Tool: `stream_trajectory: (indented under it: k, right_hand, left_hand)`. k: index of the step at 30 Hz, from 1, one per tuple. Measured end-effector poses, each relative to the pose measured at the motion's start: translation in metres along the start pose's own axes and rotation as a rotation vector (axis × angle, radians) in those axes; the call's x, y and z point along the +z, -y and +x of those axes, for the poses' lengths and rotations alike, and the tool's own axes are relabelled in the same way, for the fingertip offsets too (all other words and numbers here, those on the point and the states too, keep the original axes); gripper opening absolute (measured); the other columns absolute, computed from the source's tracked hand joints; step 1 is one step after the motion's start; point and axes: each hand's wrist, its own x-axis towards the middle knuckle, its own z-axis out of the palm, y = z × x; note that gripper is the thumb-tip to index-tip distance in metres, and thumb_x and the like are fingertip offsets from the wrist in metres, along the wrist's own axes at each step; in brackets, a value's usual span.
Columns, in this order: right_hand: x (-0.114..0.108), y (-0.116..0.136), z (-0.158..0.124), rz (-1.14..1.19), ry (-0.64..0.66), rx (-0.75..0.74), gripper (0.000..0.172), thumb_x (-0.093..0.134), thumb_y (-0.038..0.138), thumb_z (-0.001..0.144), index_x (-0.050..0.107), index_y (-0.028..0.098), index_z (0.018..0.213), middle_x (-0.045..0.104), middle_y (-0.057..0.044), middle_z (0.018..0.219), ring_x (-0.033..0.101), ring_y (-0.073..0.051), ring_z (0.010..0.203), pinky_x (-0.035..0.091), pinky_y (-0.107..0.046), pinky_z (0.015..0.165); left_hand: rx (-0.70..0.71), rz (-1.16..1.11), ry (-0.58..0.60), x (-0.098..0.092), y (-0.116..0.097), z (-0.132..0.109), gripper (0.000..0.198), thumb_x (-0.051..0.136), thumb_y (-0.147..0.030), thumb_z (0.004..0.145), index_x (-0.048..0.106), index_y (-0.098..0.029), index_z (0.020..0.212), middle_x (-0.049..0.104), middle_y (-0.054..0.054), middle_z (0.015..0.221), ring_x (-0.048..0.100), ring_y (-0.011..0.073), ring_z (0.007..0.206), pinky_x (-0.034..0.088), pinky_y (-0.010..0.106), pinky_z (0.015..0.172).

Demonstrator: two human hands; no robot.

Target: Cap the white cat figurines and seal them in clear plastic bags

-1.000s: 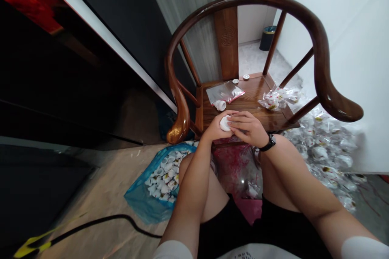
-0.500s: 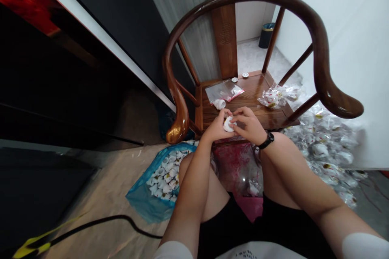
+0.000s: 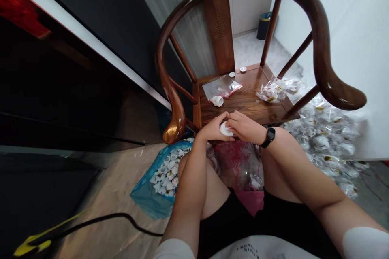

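Note:
Both my hands meet over the front edge of a wooden chair seat [image 3: 243, 107], around a small white rounded piece [image 3: 225, 129]. My left hand [image 3: 214, 126] cups it from the left, fingers curled. On its upper right side, my right hand [image 3: 243, 126] presses with bent fingers; a dark watch is on that wrist. What kind of piece it is, I cannot make out. Just beyond the hands lies a white hollow piece [image 3: 216, 100] on its side, against clear plastic bags [image 3: 221, 87]. Two small round white discs [image 3: 243, 69] rest at the seat's back.
Wrapped white figures [image 3: 272, 91] lie on the seat's right, and a large heap of wrapped ones [image 3: 322, 141] is beside the chair. A blue bag [image 3: 146, 198] of loose white pieces stands left of my legs. Pinkish clear plastic [image 3: 235, 162] lies between my knees. A black cable [image 3: 115, 215] crosses the floor.
My right hand's fingers have closed in further over the white piece, and its grip has turned. The view has tilted slightly, so the chair appears higher. Things on the seat stay put.

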Motion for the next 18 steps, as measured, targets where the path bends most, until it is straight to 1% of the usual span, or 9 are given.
stream_trajectory:
  k: [3, 5, 6, 7, 8, 10, 12, 15, 18]
  right_hand:
    - [0.001, 0.005, -0.001, 0.008, 0.051, -0.052, 0.009, 0.057, 0.014, 0.102, 0.065, 0.016, 0.099, 0.062, -0.014, 0.104, 0.051, -0.027, 0.095, 0.045, -0.042, 0.088]
    - [0.001, 0.006, -0.002, 0.031, 0.069, -0.067, 0.007, 0.059, 0.015, 0.101, 0.066, 0.016, 0.100, 0.063, -0.013, 0.104, 0.051, -0.027, 0.093, 0.044, -0.041, 0.086]
    - [0.001, 0.006, -0.002, 0.044, 0.069, -0.059, 0.007, 0.059, 0.016, 0.101, 0.066, 0.016, 0.101, 0.063, -0.014, 0.104, 0.051, -0.027, 0.093, 0.044, -0.041, 0.086]
    - [0.001, 0.004, -0.003, 0.051, 0.063, -0.038, 0.008, 0.059, 0.017, 0.102, 0.066, 0.016, 0.102, 0.064, -0.014, 0.106, 0.051, -0.027, 0.094, 0.044, -0.041, 0.087]
    - [0.001, 0.001, -0.003, 0.051, 0.051, -0.003, 0.008, 0.059, 0.019, 0.102, 0.067, 0.016, 0.104, 0.065, -0.014, 0.107, 0.052, -0.028, 0.096, 0.043, -0.042, 0.087]
    - [-0.001, -0.006, -0.004, 0.021, 0.011, 0.107, 0.010, 0.059, 0.022, 0.104, 0.067, 0.017, 0.104, 0.065, -0.014, 0.109, 0.052, -0.029, 0.100, 0.043, -0.043, 0.088]
    - [-0.003, -0.013, -0.005, -0.017, -0.041, 0.232, 0.011, 0.059, 0.025, 0.104, 0.068, 0.017, 0.104, 0.065, -0.014, 0.107, 0.052, -0.031, 0.101, 0.042, -0.044, 0.089]
    - [-0.001, -0.019, -0.005, -0.030, -0.115, 0.361, 0.011, 0.061, 0.026, 0.103, 0.068, 0.018, 0.103, 0.063, -0.013, 0.104, 0.053, -0.031, 0.100, 0.043, -0.045, 0.089]
    - [0.004, -0.018, -0.004, 0.005, -0.159, 0.397, 0.010, 0.061, 0.027, 0.103, 0.066, 0.019, 0.102, 0.062, -0.013, 0.104, 0.053, -0.031, 0.100, 0.043, -0.045, 0.089]
  left_hand:
    - [-0.039, -0.012, 0.148, -0.004, 0.007, -0.001, 0.079, 0.105, -0.034, 0.045, 0.068, -0.017, 0.113, 0.073, 0.008, 0.114, 0.069, 0.0267, 0.105, 0.057, 0.037, 0.097]
    - [-0.077, -0.042, 0.252, -0.006, 0.010, -0.001, 0.081, 0.105, -0.039, 0.047, 0.068, -0.015, 0.116, 0.074, 0.010, 0.115, 0.071, 0.0274, 0.104, 0.058, 0.039, 0.096]
    - [-0.081, -0.052, 0.272, -0.006, 0.011, -0.002, 0.084, 0.105, -0.041, 0.049, 0.068, -0.015, 0.119, 0.074, 0.010, 0.116, 0.071, 0.0278, 0.104, 0.058, 0.040, 0.096]
    - [-0.073, -0.056, 0.259, -0.005, 0.011, -0.002, 0.089, 0.105, -0.042, 0.051, 0.065, -0.015, 0.125, 0.074, 0.011, 0.119, 0.071, 0.0286, 0.107, 0.058, 0.040, 0.097]
    - [-0.054, -0.052, 0.215, -0.004, 0.011, -0.002, 0.094, 0.104, -0.043, 0.053, 0.062, -0.016, 0.133, 0.073, 0.012, 0.123, 0.071, 0.0294, 0.113, 0.057, 0.041, 0.101]
    - [-0.006, -0.016, 0.066, -0.002, 0.010, -0.003, 0.101, 0.103, -0.042, 0.060, 0.053, -0.020, 0.145, 0.070, 0.012, 0.130, 0.069, 0.0299, 0.122, 0.054, 0.041, 0.107]
    - [0.022, 0.050, -0.078, -0.001, 0.008, -0.003, 0.098, 0.100, -0.041, 0.068, 0.049, -0.023, 0.150, 0.069, 0.012, 0.132, 0.068, 0.0294, 0.124, 0.053, 0.041, 0.109]
    - [0.049, 0.179, -0.196, 0.001, 0.005, -0.001, 0.082, 0.097, -0.037, 0.072, 0.056, -0.023, 0.142, 0.068, 0.012, 0.135, 0.067, 0.0296, 0.125, 0.051, 0.042, 0.110]
    - [0.036, 0.285, -0.269, 0.008, 0.002, 0.002, 0.062, 0.092, -0.030, 0.075, 0.063, -0.022, 0.130, 0.071, 0.009, 0.129, 0.069, 0.0274, 0.118, 0.052, 0.039, 0.104]
